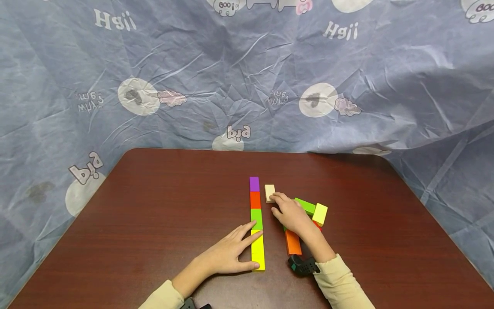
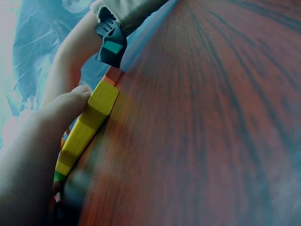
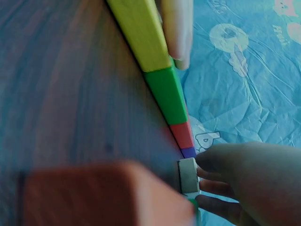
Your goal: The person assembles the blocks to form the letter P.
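Note:
A straight row of blocks runs away from me on the table, with a purple block (image 1: 254, 184) at the far end. Behind it come a red-orange block (image 1: 255, 200), a green block (image 1: 256, 216) and a long yellow section (image 1: 258, 251) nearest me. My left hand (image 1: 231, 253) lies with spread fingers along the row. Its fingertips touch the green and yellow parts, its thumb the yellow near end. Right of the row's far part sits a cream block (image 1: 269, 191). The fingertips of my right hand (image 1: 291, 214) rest at its near edge; the thumb appears apart from it.
Under and beside my right hand lie loose blocks: an orange block (image 1: 293, 243), another green block (image 1: 305, 206), a pale yellow block (image 1: 320, 214) and a partly hidden red block (image 1: 318, 225). A patterned blue cloth (image 1: 200, 86) hangs behind the brown table (image 1: 154, 206).

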